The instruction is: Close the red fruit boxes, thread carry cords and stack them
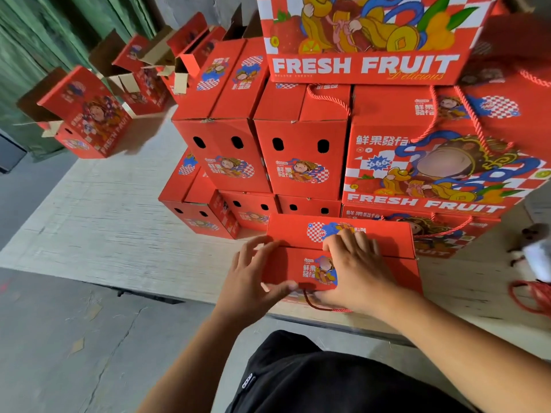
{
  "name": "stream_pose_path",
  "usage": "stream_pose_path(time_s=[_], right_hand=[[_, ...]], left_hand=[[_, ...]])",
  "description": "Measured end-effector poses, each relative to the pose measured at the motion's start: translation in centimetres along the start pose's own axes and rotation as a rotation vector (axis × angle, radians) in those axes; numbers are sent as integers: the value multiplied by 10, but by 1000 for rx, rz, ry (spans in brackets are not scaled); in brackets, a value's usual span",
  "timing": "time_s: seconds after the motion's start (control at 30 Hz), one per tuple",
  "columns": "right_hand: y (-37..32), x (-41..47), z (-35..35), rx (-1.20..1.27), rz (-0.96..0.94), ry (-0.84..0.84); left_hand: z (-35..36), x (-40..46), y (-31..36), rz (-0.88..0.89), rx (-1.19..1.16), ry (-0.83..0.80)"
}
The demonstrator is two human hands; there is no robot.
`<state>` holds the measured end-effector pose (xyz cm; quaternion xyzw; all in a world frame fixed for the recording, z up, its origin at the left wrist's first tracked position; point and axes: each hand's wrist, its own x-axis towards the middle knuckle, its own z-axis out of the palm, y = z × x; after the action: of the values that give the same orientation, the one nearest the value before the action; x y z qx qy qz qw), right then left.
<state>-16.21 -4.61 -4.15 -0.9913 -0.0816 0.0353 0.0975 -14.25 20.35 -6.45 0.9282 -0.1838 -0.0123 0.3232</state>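
Both hands were on the box point(293, 268): our left hand point(253, 278) gripped its near-left corner, thumb along the front edge; our right hand point(354, 263) pressed flat on the lid, fingers straight. It sat on the pale board point(119, 234) just in front of the stack point(301, 144). Carry cord point(311, 302) hung loose off the near edge. Risk we saw: lid flaps springing open if pressure eased, or cord slipping out.
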Motion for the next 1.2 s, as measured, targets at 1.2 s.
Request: stream_pose_path(time_s=[1.2], right_hand=[[47, -34, 5, 1483, 888, 129]], left_hand=[[15, 49, -3, -573, -1057, -124]])
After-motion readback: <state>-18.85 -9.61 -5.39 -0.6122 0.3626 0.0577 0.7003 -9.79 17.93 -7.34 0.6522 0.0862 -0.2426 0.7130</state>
